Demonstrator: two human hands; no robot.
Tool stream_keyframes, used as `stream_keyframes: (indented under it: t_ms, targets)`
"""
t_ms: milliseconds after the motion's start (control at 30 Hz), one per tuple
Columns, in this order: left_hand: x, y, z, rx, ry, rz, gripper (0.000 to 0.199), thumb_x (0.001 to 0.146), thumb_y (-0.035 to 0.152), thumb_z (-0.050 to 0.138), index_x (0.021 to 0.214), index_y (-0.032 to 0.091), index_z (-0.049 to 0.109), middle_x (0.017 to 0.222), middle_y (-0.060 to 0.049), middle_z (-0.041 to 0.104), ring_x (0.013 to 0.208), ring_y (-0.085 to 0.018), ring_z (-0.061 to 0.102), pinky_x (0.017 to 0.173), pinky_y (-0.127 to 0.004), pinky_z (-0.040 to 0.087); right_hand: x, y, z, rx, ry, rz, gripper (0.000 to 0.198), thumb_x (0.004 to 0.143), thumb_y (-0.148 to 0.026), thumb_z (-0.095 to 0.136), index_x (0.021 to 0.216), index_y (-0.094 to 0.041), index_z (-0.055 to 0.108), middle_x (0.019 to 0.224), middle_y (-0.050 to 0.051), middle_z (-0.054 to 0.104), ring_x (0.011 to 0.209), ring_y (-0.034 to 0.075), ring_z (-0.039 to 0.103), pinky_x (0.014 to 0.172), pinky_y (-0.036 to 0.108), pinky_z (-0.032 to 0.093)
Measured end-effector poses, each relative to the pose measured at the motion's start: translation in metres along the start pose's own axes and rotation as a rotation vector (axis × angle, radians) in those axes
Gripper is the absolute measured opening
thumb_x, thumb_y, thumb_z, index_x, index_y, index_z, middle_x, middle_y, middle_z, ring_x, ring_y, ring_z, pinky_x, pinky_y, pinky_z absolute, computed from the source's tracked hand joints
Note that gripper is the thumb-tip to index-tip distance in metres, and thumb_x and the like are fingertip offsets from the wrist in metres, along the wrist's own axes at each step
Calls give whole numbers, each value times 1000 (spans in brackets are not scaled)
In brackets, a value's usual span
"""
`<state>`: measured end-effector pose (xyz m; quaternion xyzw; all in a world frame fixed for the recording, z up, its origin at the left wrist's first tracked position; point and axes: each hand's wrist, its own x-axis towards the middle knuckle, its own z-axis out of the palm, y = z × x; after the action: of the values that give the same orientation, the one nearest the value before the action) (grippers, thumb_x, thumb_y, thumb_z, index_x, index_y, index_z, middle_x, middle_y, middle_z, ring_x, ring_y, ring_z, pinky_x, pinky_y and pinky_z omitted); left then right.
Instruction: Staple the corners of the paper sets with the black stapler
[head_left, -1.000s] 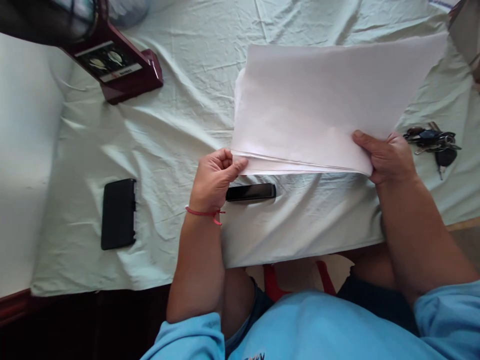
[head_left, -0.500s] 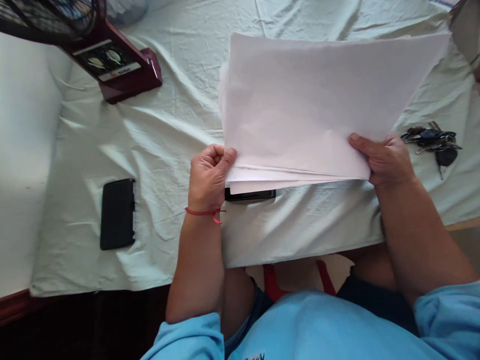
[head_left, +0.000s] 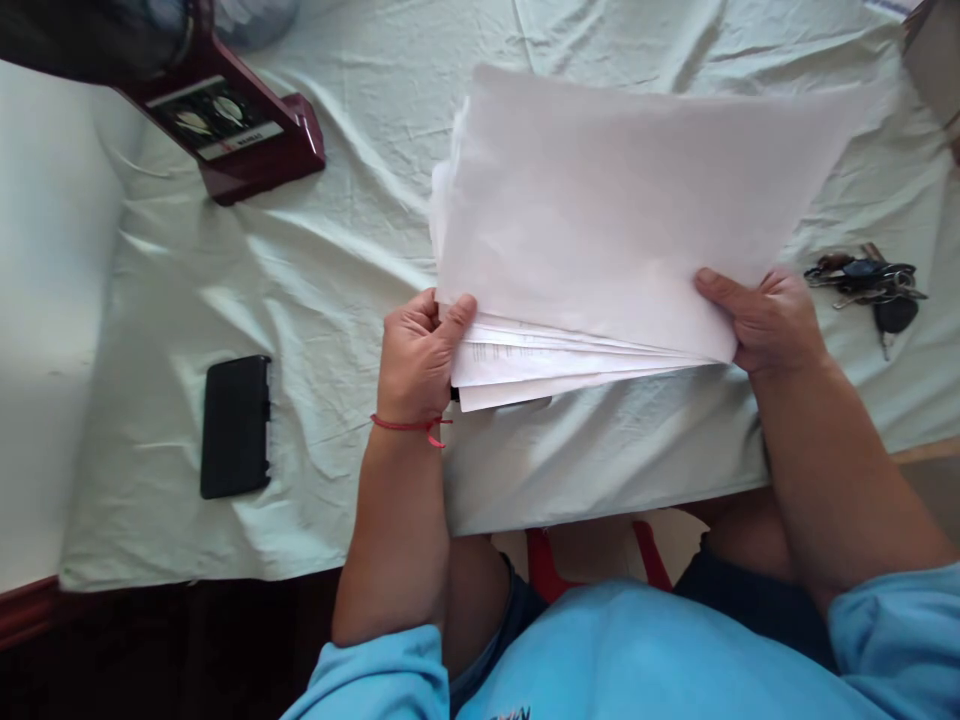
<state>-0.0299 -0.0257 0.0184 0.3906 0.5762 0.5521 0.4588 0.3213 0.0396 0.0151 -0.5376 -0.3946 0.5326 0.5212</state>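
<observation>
Between my two hands is a stack of white paper sheets (head_left: 615,210), held above the cloth-covered table. My left hand (head_left: 421,350) grips its left edge, thumb on top and fingers underneath. At the lower right corner my right hand (head_left: 776,318) pinches the stack, its thumb lying on the top sheet. The lower sheets are fanned out toward me on the left side, and faint print shows on some of them. The top sheet looks blank. Under the stack's near edge a dark object (head_left: 531,402) is mostly hidden.
A black phone-shaped case (head_left: 236,427) lies on the pale green tablecloth (head_left: 330,500) to the left. A dark red fan (head_left: 262,150) stands at the back left. Right of the papers lies a bunch of keys (head_left: 874,280).
The sheets have fanned wider at the near left, uncovering printed lines and hiding more of the dark object. The top sheet has turned slightly. Both hands keep their grip in nearly the same place.
</observation>
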Motion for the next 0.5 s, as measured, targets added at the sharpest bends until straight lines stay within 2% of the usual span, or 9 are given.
stream_keyframes:
  t_ms: [133, 333, 500]
  targets:
    - [2, -5, 1, -49, 49, 24, 65, 84, 80, 104, 78, 25, 71, 80, -3, 79, 95, -29, 86, 74, -34, 72, 4, 6, -2, 8, -10, -34, 58, 60, -48, 120, 103, -23, 89, 123, 7, 92, 117, 29, 87, 112, 46, 75]
    - [4, -9, 5, -132, 35, 50, 62, 88, 82, 102, 93, 23, 81, 99, -11, 87, 126, -41, 88, 95, -49, 80, 6, 7, -4, 33, -12, -42, 64, 58, -49, 122, 107, -21, 93, 123, 9, 92, 109, 25, 86, 108, 40, 75]
    - [6, -13, 0, -128, 63, 39, 59, 92, 79, 100, 92, 24, 80, 99, -10, 87, 126, -40, 88, 95, -49, 81, 2, 4, -3, 21, -25, -29, 57, 61, -46, 121, 103, -22, 91, 124, 8, 92, 110, 25, 85, 108, 42, 75]
